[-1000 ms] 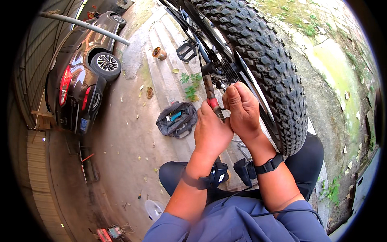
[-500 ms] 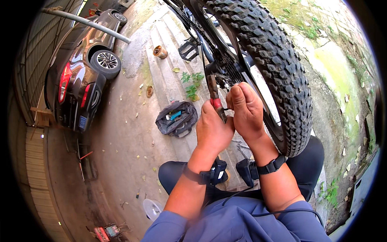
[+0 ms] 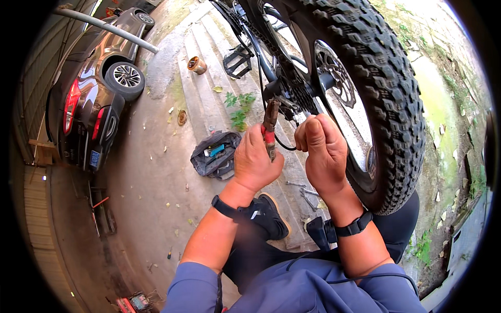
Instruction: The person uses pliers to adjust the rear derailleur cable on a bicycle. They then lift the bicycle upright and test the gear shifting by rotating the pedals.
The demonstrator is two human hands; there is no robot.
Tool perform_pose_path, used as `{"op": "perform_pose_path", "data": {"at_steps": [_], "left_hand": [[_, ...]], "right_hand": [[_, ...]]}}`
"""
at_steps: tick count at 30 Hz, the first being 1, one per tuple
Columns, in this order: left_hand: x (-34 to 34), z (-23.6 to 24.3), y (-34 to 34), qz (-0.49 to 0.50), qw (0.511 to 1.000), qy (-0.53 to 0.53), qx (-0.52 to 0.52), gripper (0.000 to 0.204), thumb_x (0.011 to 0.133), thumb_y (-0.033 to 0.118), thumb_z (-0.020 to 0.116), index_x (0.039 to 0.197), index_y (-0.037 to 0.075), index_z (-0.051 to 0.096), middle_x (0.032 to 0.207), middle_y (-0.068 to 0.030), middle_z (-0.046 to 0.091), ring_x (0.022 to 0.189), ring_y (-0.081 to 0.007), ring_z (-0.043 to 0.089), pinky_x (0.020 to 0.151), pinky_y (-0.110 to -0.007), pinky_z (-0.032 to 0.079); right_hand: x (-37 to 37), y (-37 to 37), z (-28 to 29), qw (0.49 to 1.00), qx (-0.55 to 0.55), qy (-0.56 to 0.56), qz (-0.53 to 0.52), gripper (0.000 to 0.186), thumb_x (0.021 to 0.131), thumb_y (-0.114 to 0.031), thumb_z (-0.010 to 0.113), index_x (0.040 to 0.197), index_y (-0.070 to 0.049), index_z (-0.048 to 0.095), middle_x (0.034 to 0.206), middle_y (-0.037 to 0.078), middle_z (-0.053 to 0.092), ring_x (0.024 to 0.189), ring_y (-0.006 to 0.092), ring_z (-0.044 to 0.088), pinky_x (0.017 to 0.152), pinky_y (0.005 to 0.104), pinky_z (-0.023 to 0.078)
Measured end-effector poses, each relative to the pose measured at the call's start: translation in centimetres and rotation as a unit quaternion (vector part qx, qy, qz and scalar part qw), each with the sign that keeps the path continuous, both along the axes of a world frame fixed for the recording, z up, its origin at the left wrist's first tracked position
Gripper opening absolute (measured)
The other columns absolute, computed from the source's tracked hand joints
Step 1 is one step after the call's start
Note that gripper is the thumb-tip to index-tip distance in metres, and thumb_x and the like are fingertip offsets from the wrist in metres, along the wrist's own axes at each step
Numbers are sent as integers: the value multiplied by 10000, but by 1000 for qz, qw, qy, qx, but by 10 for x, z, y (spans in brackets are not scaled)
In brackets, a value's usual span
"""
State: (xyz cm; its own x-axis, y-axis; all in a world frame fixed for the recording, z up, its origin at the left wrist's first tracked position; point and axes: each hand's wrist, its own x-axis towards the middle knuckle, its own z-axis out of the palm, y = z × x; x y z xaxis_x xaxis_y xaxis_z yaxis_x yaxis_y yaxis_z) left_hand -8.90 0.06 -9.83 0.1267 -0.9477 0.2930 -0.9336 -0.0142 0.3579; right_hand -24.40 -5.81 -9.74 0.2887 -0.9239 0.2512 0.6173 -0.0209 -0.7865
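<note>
The left hand (image 3: 255, 163) grips red-handled pliers (image 3: 270, 119), their head pointing up beside the rear derailleur (image 3: 286, 107); the right hand (image 3: 323, 148) curls tight left of the knobby tyre (image 3: 386, 99), a black cable (image 3: 283, 146) reaching it; what it pinches, I cannot tell.

Pliers (image 3: 270, 124) in left hand (image 3: 255, 160). Cable (image 3: 285, 147) runs between hands, into right hand (image 3: 323, 149). Sprockets (image 3: 304, 97) just beyond right hand; tyre (image 3: 389, 104) right of both. Bag (image 3: 201, 160) left of left hand, plant (image 3: 241, 110) beyond bag, can (image 3: 197, 65) farther. Pedal (image 3: 238, 61) right of can. Wrenches (image 3: 309, 192) between forearms. Car (image 3: 86, 112) far left.
</note>
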Motion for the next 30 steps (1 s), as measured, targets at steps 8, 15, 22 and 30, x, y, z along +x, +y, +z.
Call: {"op": "perform_pose_path", "data": {"at_steps": [8, 15, 22, 30], "left_hand": [[27, -9, -11, -53, 997, -50, -38, 643, 669, 95, 695, 1244, -23, 429, 1005, -196, 524, 918, -409, 566, 797, -460, 494], [53, 0, -26, -105, 985, -110, -78, 576, 681, 52, 669, 1208, 4, 441, 972, -188, 536, 881, -408, 566, 773, -458, 488], [50, -4, -18, -93, 986, -100, -92, 622, 691, 43, 653, 1270, -9, 431, 1032, -199, 526, 931, -411, 545, 826, -455, 471], [18, 3, 3, -28, 997, -50, -55, 649, 715, 53, 636, 1316, -34, 407, 1079, -233, 510, 983, -434, 535, 890, -479, 452]], "right_hand": [[0, -2, 4, 996, -16, 67, -54, 366, 1049, -272, 531, 785, -19, 528, 727, 19, 464, 648, 110, 433, 574, 272, 367], [1, 0, 7, 998, -13, 50, -47, 382, 1049, -290, 528, 777, -21, 526, 729, 14, 468, 650, 106, 437, 579, 265, 370], [1, -1, 4, 997, -19, 55, -49, 389, 1049, -300, 525, 775, -23, 527, 726, 13, 466, 646, 103, 436, 577, 266, 370], [1, -1, 4, 997, -24, 56, -55, 383, 1049, -282, 528, 773, -17, 527, 715, 26, 466, 630, 122, 437, 572, 278, 372]]}}
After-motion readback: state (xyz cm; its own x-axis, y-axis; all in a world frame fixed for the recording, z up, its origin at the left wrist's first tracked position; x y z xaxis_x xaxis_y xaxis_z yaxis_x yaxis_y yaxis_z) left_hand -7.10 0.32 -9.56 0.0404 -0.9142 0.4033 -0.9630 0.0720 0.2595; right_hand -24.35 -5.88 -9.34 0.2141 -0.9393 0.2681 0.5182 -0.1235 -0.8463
